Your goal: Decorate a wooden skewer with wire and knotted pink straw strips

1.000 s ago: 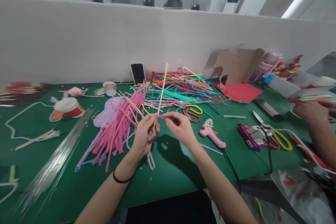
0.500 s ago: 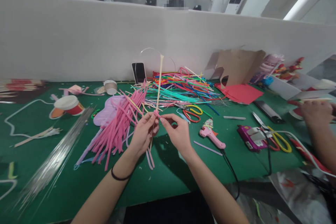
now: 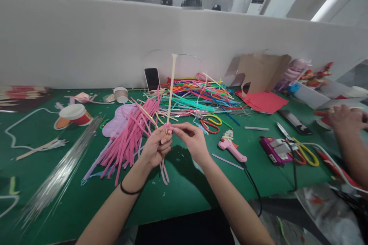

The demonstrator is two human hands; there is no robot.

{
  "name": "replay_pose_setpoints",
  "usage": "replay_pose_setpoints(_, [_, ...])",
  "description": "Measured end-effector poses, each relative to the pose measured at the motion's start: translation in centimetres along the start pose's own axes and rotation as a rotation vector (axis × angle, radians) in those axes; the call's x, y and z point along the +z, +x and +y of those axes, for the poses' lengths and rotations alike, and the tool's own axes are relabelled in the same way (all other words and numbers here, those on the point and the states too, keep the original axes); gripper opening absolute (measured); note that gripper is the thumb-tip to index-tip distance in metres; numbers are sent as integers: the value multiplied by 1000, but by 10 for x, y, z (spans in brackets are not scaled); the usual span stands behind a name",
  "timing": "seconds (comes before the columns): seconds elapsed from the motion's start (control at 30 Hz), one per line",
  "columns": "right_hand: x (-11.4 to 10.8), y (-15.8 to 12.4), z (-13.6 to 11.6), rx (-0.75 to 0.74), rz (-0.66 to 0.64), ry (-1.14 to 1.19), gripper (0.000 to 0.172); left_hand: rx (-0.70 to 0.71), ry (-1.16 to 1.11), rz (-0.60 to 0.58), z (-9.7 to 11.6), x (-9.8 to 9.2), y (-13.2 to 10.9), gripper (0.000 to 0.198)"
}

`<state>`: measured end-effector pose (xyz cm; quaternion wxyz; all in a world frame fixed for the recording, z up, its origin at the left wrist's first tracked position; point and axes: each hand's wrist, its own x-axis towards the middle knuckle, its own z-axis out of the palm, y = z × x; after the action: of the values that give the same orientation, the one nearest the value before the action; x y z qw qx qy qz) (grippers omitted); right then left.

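Note:
My left hand (image 3: 155, 146) is closed round a thin cream stick (image 3: 171, 84) that stands nearly upright above the green table (image 3: 178, 183). My right hand (image 3: 192, 140) pinches a small pink pipe cleaner piece (image 3: 168, 126) against the stick where both hands meet. A fine wire arcs from the stick's top. A pile of pink pipe cleaners (image 3: 129, 138) lies just left of my hands. Mixed coloured pipe cleaners (image 3: 201, 95) lie behind them.
A pink glue gun (image 3: 231, 147), red-and-yellow scissors (image 3: 211, 122), a phone (image 3: 151, 79), a red paper cup (image 3: 75, 116) and silver wires (image 3: 60, 176) lie around. Another person's hand (image 3: 346, 120) works at the right by red paper (image 3: 263, 100), cardboard and yellow-handled scissors (image 3: 307, 153).
The stick has tilted more upright and risen a little. My right hand has closed in on the pink piece at the stick. The other person's hand shifted slightly.

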<state>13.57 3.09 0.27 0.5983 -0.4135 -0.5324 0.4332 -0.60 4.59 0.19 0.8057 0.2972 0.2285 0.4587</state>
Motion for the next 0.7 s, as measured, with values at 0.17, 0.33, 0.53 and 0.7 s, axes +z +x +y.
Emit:
replay_pose_setpoints(0.17, [-6, 5, -9, -131, -107, -118, 18, -166, -147, -86, 1, -7, -1, 20])
replay_pose_setpoints(0.33, [-8, 8, -21, -225, -89, -214, 16, -206, -165, -151, -1, -6, -2, 20])
replay_pose_setpoints(0.53, [-9, 11, -20, -264, -72, -257, 24, -167, -168, -101, -1, 2, -5, 14])
replay_pose_setpoints(0.7, [-14, 12, -22, -260, -140, -327, 20, -190, -272, -38, -3, 1, -4, 21])
